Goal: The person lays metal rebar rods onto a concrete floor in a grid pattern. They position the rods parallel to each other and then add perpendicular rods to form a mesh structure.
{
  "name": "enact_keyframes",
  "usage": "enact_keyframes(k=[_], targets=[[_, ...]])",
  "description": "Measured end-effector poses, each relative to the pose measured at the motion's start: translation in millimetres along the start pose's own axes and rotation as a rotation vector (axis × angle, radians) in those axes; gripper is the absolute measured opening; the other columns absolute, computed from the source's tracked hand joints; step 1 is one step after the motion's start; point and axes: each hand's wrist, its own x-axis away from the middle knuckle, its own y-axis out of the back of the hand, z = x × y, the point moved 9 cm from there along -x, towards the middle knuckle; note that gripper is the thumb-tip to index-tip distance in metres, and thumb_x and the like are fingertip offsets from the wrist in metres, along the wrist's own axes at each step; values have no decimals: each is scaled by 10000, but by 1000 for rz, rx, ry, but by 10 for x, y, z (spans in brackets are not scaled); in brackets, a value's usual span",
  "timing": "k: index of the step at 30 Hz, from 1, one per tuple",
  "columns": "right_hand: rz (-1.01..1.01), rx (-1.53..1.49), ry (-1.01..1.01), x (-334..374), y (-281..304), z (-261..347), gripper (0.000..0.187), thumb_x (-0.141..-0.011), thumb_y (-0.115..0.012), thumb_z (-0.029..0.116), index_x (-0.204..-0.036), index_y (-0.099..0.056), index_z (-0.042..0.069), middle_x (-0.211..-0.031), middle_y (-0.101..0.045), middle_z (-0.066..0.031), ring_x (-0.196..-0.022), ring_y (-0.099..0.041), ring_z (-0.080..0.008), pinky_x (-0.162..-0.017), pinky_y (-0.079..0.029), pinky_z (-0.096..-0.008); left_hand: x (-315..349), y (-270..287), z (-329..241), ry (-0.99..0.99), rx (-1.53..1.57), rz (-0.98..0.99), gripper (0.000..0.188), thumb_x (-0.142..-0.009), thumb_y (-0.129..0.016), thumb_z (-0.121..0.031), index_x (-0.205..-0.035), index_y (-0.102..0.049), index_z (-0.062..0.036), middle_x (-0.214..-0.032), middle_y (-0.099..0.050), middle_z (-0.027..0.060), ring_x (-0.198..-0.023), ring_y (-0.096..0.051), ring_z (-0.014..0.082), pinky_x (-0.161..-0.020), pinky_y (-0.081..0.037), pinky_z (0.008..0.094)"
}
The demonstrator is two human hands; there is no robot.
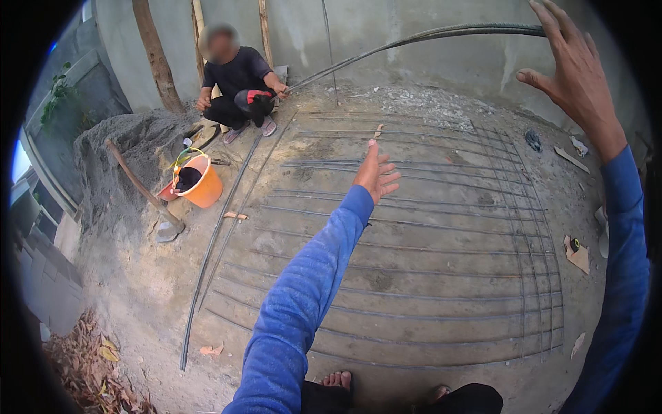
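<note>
My left hand reaches out over the laid steel rods with its fingers spread, holding nothing. High on the right, my right hand has its fingers stretched and thumb apart, beside the end of a bundle of long steel rebar rods. The bundle's tip meets the fingers or passes behind them; I cannot tell which. It arches across to a squatting co-worker, whose hand is at the other end. Below lies a grid of rebar on the ground, with crossing rods at its right side.
Left of the grid lie loose long rods. An orange bucket stands near a long-handled tool and a grey sand heap. A concrete wall closes the back. Dry leaves cover the lower left.
</note>
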Motion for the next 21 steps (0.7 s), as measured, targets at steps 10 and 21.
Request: enact_keyframes(k=[10, 21], targets=[[855, -157, 210, 641, -880, 338, 441, -990, -626, 414, -946, -705, -17, -819, -710, -177, -815, -710, -332, -771, -556, -465, -204, -351, -515, -146, 574, 156, 1149, -896, -351, -860, -1623, -30, -30, -1661, -62, 284, -1502, -232, 481, -1173, -309, 638], [1441, -1408, -439, 4637, -577, 2314, 597, -1073, -379, 479, -974, -610, -62, -815, -651, -309, -812, -633, -516, -758, -473, -600, -355, 1621, 1401, 92, 513, -208, 908, -988, -470, -677, -1550, -264, 6, -1517, -458, 217, -1344, -525, 384, -1079, -479, 521]])
